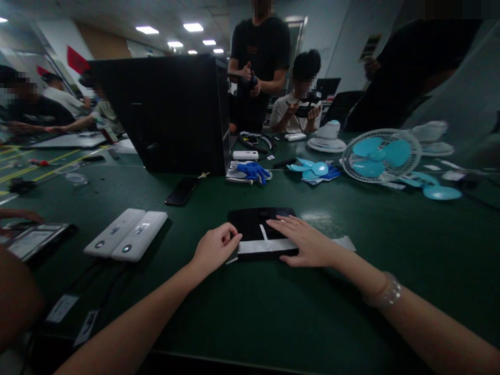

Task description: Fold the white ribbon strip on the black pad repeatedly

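Note:
A flat black box-like object [246, 221] lies on the green table in front of me. A pale strip [253, 246] runs across its near side, and a short white piece [264, 232] meets it from above. At the box's left edge, by the strip's end, my left hand [216, 245] is closed with fingers curled and thumb against them. What it pinches, if anything, is hidden. My right hand [307, 240] rests over the right part of the box with fingers stretched out and spread. Another pale strip end [346, 242] shows beyond my right wrist.
Two white power banks [139, 234] with cables lie left. A phone [182, 191] lies near a large black computer case [175, 114]. Blue gloves [253, 171], blue fan blades [310, 168] and a fan grille [380, 155] are behind. A co-worker's hand [21, 214] is far left; other people work beyond.

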### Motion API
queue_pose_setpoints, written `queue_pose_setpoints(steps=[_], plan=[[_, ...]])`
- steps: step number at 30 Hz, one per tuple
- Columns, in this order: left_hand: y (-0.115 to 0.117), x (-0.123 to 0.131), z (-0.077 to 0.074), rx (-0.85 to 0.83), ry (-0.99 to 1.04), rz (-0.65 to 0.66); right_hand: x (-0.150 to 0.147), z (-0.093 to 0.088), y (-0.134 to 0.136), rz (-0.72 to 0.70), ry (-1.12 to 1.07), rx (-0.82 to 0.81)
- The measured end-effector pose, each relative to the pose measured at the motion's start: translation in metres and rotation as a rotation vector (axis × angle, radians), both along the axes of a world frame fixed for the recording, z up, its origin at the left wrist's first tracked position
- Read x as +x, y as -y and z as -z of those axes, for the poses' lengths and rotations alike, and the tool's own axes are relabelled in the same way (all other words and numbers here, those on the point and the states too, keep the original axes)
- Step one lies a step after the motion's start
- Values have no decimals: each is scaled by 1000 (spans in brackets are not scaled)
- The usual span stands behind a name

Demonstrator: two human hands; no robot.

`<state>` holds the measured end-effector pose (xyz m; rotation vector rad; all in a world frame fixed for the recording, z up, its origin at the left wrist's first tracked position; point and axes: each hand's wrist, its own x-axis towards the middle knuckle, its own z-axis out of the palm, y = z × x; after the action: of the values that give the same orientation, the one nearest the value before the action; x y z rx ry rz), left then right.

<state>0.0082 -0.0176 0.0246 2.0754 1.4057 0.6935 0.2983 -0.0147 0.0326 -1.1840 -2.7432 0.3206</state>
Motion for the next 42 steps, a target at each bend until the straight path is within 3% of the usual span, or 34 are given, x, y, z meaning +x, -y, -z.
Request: queue_pose_setpoints(steps=[10, 20, 29, 36, 42], plan=[[-1, 1, 3, -15, 2, 0, -7, -3, 5, -43, 3, -14], [1, 0, 0, 1, 29, 1, -16, -4, 6, 12, 39, 55], [0, -3, -1, -2, 83, -11, 8, -11, 0, 138, 128, 143], [-2, -4, 4, 8, 105, -8, 65, -9, -24, 415, 268, 147], [-1, -6, 3, -19, 109, 5, 147, -15, -34, 915, 327, -40]])
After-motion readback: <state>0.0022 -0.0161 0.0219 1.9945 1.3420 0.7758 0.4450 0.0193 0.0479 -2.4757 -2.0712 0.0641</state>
